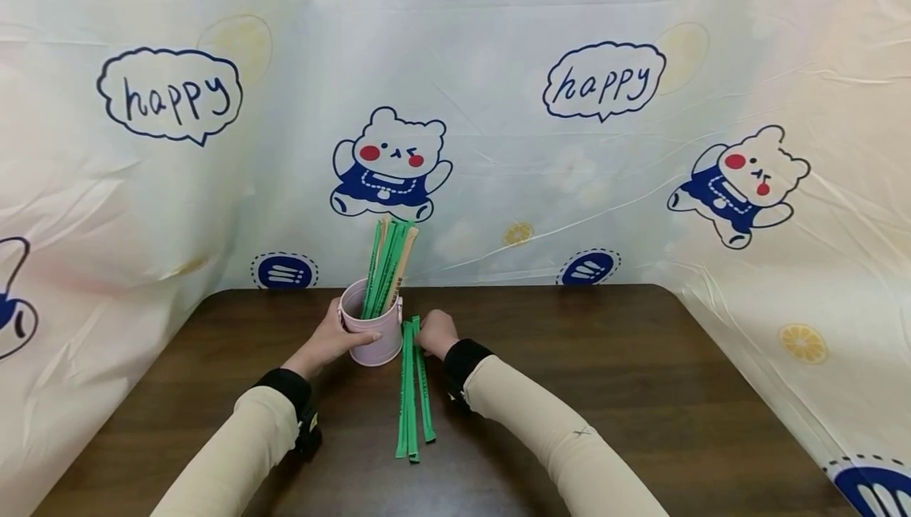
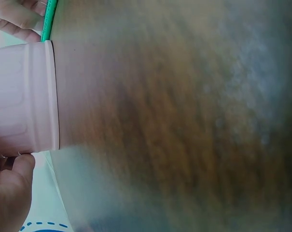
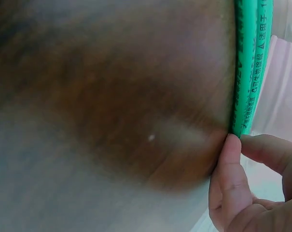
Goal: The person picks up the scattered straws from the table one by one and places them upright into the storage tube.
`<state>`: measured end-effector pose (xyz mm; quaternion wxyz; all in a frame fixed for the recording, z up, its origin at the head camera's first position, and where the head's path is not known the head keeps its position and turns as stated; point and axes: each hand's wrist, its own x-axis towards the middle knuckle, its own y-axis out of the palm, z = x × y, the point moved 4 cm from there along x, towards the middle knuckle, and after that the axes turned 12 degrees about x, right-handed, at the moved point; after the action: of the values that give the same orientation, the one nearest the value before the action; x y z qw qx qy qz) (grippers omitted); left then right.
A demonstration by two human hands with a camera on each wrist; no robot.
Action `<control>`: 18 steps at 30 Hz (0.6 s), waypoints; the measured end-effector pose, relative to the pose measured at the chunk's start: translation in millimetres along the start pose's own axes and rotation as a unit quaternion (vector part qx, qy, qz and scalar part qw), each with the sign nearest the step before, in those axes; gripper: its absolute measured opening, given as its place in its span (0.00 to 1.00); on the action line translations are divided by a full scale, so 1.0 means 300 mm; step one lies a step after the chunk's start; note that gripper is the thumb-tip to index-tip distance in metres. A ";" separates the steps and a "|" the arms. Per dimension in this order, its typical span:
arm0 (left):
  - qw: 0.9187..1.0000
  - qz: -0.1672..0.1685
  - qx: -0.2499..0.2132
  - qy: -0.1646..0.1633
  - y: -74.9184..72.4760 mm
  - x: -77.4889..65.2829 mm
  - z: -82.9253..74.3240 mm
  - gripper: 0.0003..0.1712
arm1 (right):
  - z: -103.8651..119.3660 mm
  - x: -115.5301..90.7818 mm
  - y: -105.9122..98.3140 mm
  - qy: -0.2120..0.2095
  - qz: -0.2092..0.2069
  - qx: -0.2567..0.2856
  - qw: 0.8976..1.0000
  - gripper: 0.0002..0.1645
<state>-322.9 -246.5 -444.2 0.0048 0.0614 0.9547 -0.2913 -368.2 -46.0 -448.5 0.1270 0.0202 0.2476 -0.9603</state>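
A small pink bucket (image 1: 376, 343) stands near the back of the table, holding a bunch of green and beige wrapped straws (image 1: 387, 268) that stick up above its rim. My left hand (image 1: 333, 341) grips the bucket from the left, thumb across its front. Right beside the bucket lie a few green wrapped straws (image 1: 408, 398) with dark print, their near ends spread apart. At their far ends is my right hand (image 1: 436, 333). In the right wrist view, its thumb and finger (image 3: 230, 164) pinch the tip of the green straws (image 3: 252, 63).
The dark brown wooden table (image 1: 605, 359) ends at a back edge just behind the bucket. A pale curtain (image 1: 498, 145) printed with bears and "happy" bubbles hangs behind and along both sides.
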 end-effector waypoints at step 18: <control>1.000 0.002 -0.006 -0.001 -0.001 0.010 0.010 0.59 | 0.014 -0.025 -0.041 0.024 0.015 0.017 0.999 0.23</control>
<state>-326.0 -248.0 -446.7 0.0065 0.0628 0.9562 -0.2858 -364.0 -35.8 -438.2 0.1349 0.0487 0.2343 -0.9615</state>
